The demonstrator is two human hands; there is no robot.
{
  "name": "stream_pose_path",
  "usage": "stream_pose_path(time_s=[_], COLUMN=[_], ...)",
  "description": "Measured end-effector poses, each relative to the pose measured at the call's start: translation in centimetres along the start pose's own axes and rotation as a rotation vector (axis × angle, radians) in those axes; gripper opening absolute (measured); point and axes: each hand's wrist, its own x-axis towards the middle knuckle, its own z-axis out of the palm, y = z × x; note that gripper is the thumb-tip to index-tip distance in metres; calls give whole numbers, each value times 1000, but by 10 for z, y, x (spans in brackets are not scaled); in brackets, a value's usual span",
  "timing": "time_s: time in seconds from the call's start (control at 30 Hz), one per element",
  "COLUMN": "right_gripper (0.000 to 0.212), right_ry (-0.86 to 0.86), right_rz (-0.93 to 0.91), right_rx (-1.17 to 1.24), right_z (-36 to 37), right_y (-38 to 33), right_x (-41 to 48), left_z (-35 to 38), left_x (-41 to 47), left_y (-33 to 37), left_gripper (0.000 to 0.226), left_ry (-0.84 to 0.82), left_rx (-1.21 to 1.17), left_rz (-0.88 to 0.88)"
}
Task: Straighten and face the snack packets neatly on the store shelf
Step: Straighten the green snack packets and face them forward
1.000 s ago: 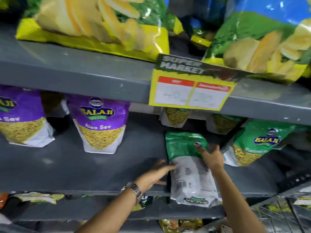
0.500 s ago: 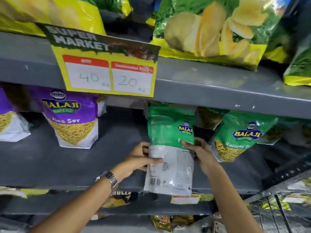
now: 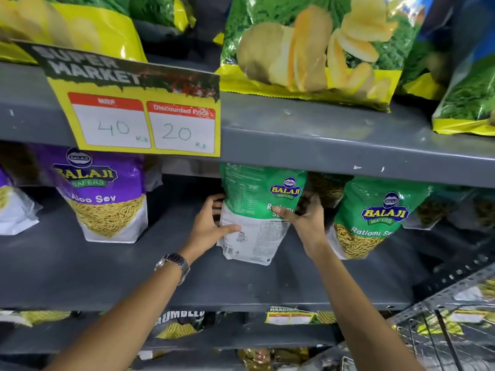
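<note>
Reaching up from below, both bare forearms converge on the green Ratlami Sev packet [image 3: 261,210], which stands upright on the grey middle shelf [image 3: 187,277] with its top tucked just under the edge of the shelf above. The left hand [image 3: 211,223] clamps the packet's left edge: its thumb lies across the white lower panel in front, while the fingers [image 3: 215,199] curl around behind the side. A metal wristwatch [image 3: 174,265] sits on that wrist, which is bent slightly back. The right hand [image 3: 308,220] grips the packet's right edge, thumb pressed onto the printed front over the product name and the other fingers wrapped behind, mostly hidden. The packet's side with small print and a barcode faces outward.

Just right of the held packet stands a second green Ratlami Sev packet [image 3: 375,218], tilted a little, nearly touching the right wrist. Well to the held packet's left stands a purple Aloo Sev packet [image 3: 104,194]. Above and left of the packet hangs a yellow price tag [image 3: 144,121] marked 40 and 20.
</note>
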Motion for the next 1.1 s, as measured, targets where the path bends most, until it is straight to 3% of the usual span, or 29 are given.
stream_pose_path(time_s=[0.13,0.3,0.43,0.5,0.57,0.67,0.9,1.0,1.1], right_gripper=[65,36,43,49,56,50,35,29,21], right_ry=[-61,-69,-26,-31,-32,-39,-112,-184,-300], right_rz=[42,26,-63,-93,-111,-122,-163,-147,-129], right_rx=[24,37,-1,15,11,-19,-159,-174,-110], right_z=[-6,-20,-17,-13,-9,-4,0,3,3], right_y=[0,-8,-9,-8,-7,-5,-14,-23,-29], right_x=[-3,-4,-11,-16,-19,-24,-42,-49,-53], left_z=[-2,-6,7,21,36,57,77,79,77], left_x=[5,20,7,-17,-42,-72,-68,-55,-48], left_y=[-7,-6,-4,-2,-4,-7,-12,-6,1], left_gripper=[84,83,70,53,45,58,116,116,91], left_ry=[-26,-65,131,234,227,150,53,35,110], left_rx=[44,173,290,245,139,73,78,137,-6], left_rz=[36,82,88,90,78,81,54,35,9])
